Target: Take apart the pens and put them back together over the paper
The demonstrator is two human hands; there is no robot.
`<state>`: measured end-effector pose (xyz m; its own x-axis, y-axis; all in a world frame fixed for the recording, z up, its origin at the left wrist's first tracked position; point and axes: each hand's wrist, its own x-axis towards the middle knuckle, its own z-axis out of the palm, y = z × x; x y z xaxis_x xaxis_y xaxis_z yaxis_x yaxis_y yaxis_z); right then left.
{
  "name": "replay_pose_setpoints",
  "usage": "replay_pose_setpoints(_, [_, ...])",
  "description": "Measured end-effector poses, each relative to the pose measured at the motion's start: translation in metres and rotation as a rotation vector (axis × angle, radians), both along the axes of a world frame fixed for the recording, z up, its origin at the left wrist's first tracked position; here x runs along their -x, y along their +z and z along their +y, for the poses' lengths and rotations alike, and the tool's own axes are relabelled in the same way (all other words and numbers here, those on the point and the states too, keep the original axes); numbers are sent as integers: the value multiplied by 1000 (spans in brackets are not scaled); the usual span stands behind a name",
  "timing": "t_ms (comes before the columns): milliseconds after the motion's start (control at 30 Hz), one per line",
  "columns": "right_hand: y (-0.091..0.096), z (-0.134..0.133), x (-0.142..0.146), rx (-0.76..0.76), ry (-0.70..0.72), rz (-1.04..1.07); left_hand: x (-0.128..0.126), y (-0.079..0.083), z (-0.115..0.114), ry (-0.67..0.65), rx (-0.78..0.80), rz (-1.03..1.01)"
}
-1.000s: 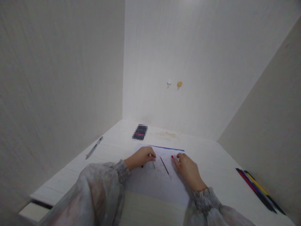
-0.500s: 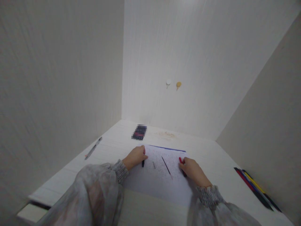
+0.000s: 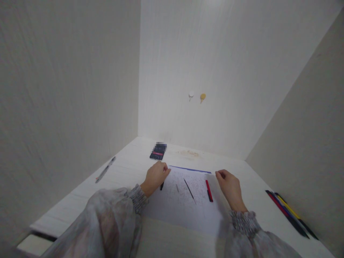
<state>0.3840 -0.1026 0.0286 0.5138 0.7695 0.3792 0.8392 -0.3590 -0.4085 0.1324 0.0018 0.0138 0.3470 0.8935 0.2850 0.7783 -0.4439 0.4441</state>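
Note:
My left hand [image 3: 156,177] is closed at the upper left corner of a white sheet of paper [image 3: 177,213], thumb and finger together near the left end of a blue strip [image 3: 190,169] along the top edge. What it pinches, if anything, is too small to tell. A black pen [image 3: 161,186] lies partly hidden beneath it. By the upper right corner, my right hand [image 3: 229,186] has its fingertips pinched together; I cannot make out anything in them. A red marker with a black end [image 3: 209,191] rests on the sheet, left of that hand. Between the hands lies a thin dark stick [image 3: 189,188].
A phone [image 3: 158,152] lies behind the paper, left of a brownish stain [image 3: 189,153]. A clear pen [image 3: 105,170] is at the left wall. Several coloured pens [image 3: 291,213] lie by the right wall. Two small hooks, one white [image 3: 191,95], one yellow [image 3: 202,96], are on the back wall.
My right hand has let go of the red marker and moved up and right to the paper's corner. My left hand has shifted slightly up, away from the black pen.

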Motion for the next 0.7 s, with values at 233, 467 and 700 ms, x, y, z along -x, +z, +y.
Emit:
replay_pose_setpoints(233, [-2,1,4,-56,38,6,-3,-5,-4,-62,-13,3])
replay_pose_setpoints(467, [-17,10,39,81,319,93,-12,-23,-9,-196,47,32])
replay_pose_setpoints(700, [-31,11,83,321,364,-106,-19,-33,-13,-238,44,73])
